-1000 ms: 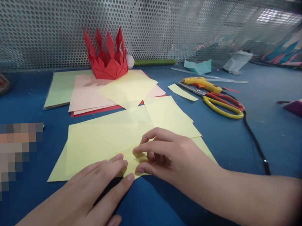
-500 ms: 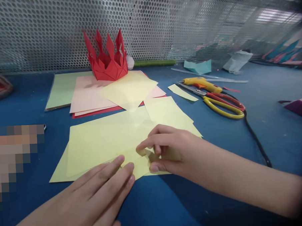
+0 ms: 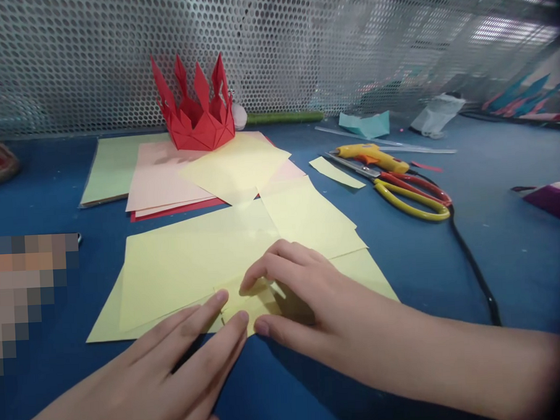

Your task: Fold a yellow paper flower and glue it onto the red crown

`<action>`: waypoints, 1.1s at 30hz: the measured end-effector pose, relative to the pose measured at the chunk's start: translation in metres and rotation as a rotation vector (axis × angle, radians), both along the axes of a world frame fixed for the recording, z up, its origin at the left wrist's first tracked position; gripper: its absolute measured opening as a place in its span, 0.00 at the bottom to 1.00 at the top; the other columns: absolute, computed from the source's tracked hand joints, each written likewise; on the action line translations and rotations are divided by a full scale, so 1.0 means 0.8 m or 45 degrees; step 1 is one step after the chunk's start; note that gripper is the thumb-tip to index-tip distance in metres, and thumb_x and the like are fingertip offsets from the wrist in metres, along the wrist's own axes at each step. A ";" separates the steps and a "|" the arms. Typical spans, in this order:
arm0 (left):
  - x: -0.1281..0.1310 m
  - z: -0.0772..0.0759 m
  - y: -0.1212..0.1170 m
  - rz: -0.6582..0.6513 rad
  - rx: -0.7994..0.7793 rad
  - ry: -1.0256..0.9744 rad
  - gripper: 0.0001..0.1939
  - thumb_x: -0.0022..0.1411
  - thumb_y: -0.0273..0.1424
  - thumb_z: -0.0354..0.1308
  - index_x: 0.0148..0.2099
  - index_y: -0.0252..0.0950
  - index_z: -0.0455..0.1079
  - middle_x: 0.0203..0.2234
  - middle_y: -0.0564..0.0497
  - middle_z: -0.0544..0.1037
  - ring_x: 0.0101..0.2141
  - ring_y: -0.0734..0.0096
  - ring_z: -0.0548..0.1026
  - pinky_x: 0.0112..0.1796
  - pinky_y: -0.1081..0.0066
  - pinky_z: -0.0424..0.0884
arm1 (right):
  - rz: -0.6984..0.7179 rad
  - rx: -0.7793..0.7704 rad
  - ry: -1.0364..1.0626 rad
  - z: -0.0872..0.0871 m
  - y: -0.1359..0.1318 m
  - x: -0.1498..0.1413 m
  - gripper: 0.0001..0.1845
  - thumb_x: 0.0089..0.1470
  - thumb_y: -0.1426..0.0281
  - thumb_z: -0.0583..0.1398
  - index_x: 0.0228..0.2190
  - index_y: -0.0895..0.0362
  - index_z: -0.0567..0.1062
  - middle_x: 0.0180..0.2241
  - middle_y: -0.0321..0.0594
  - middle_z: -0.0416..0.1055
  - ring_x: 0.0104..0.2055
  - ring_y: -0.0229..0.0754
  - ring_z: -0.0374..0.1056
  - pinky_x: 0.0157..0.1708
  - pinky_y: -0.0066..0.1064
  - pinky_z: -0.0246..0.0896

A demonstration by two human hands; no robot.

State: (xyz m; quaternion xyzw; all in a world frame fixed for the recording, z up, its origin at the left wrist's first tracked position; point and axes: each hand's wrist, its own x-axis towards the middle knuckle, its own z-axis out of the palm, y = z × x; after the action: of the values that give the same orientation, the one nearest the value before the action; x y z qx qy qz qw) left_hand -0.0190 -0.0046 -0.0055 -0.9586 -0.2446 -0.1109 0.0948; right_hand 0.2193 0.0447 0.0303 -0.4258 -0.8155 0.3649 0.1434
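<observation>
A small folded piece of yellow paper (image 3: pixel 259 307) lies near the front edge of several larger yellow sheets (image 3: pixel 180 258). My left hand (image 3: pixel 188 356) lies over its left side, fingers stretched out and fingertips pressing on it. From the right, my right hand (image 3: pixel 297 296) arches over the same piece, its fingers bent and its thumb apart from them at the near edge. Between that thumb and the fingers there is a gap, and nothing is gripped there. Part of the small piece is hidden under the left fingers.
Behind the sheets a red paper crown (image 3: pixel 199 124) stands on pink paper (image 3: pixel 155 178). Scissors (image 3: pixel 414 201), a yellow glue gun (image 3: pixel 373 156) and a yellow paper strip (image 3: pixel 336 172) lie to the right. A perforated metal panel (image 3: pixel 116 62) closes off the back.
My right hand has shifted left and nearer to me over the small paper, with its thumb now closer to the left fingertips. My left hand stays nearly in place.
</observation>
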 end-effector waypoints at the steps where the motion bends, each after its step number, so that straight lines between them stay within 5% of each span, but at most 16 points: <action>1: 0.000 0.000 0.000 0.007 0.004 -0.009 0.16 0.67 0.30 0.53 0.55 0.36 0.73 0.59 0.47 0.74 0.71 0.57 0.41 0.68 0.60 0.38 | 0.005 -0.041 0.017 0.002 0.002 0.002 0.13 0.58 0.75 0.60 0.46 0.55 0.72 0.47 0.42 0.68 0.53 0.48 0.63 0.54 0.46 0.61; 8: -0.005 -0.001 0.007 0.059 0.008 -0.199 0.29 0.61 0.22 0.50 0.64 0.37 0.63 0.57 0.52 0.76 0.62 0.66 0.66 0.65 0.68 0.51 | 0.086 -0.172 0.081 0.004 0.016 0.020 0.27 0.55 0.87 0.50 0.48 0.52 0.73 0.48 0.40 0.69 0.48 0.40 0.68 0.50 0.36 0.65; 12: -0.004 -0.001 0.004 0.242 -0.040 -0.224 0.27 0.60 0.26 0.52 0.62 0.38 0.63 0.64 0.48 0.69 0.64 0.61 0.63 0.63 0.62 0.58 | 0.052 0.020 0.171 -0.001 0.012 0.015 0.23 0.55 0.86 0.49 0.45 0.58 0.75 0.44 0.44 0.68 0.46 0.40 0.68 0.49 0.34 0.65; 17: 0.003 -0.007 -0.003 0.352 -0.021 -0.206 0.21 0.63 0.28 0.46 0.58 0.39 0.65 0.58 0.46 0.75 0.61 0.59 0.68 0.59 0.58 0.64 | 0.321 0.348 0.155 0.000 0.005 0.008 0.08 0.58 0.71 0.64 0.41 0.58 0.76 0.44 0.46 0.67 0.46 0.43 0.65 0.49 0.33 0.66; 19: 0.005 -0.006 -0.004 0.350 -0.009 -0.206 0.21 0.63 0.29 0.47 0.57 0.39 0.65 0.58 0.47 0.75 0.61 0.58 0.67 0.61 0.59 0.61 | 0.416 0.484 0.090 0.001 0.003 0.008 0.03 0.62 0.71 0.62 0.35 0.56 0.77 0.42 0.43 0.68 0.43 0.41 0.63 0.47 0.31 0.65; 25: 0.003 0.003 -0.001 0.363 -0.014 -0.234 0.23 0.62 0.30 0.51 0.59 0.42 0.64 0.48 0.51 0.78 0.54 0.56 0.71 0.57 0.60 0.67 | 0.458 0.601 0.077 0.001 0.005 0.011 0.20 0.59 0.58 0.64 0.47 0.58 0.73 0.44 0.45 0.72 0.47 0.44 0.64 0.50 0.35 0.63; 30: -0.008 -0.003 0.006 0.250 0.011 -0.134 0.25 0.59 0.32 0.55 0.60 0.40 0.65 0.61 0.48 0.71 0.61 0.52 0.67 0.57 0.55 0.70 | 0.484 0.637 0.003 -0.002 0.011 0.013 0.07 0.62 0.67 0.61 0.39 0.57 0.76 0.39 0.43 0.72 0.42 0.44 0.63 0.44 0.36 0.62; 33: -0.013 -0.003 0.008 0.160 0.036 -0.043 0.22 0.59 0.32 0.56 0.57 0.39 0.66 0.68 0.46 0.62 0.67 0.55 0.58 0.59 0.55 0.68 | 0.480 0.802 -0.012 0.001 0.015 0.017 0.10 0.66 0.71 0.56 0.35 0.55 0.77 0.39 0.41 0.72 0.42 0.42 0.63 0.44 0.34 0.62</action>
State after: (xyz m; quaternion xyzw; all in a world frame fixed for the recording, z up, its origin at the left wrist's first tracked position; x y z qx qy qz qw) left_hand -0.0294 0.0021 -0.0081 -0.9379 -0.3042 -0.1242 0.1109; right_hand 0.2326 0.0563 0.0309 -0.2046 -0.9527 0.1139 0.1938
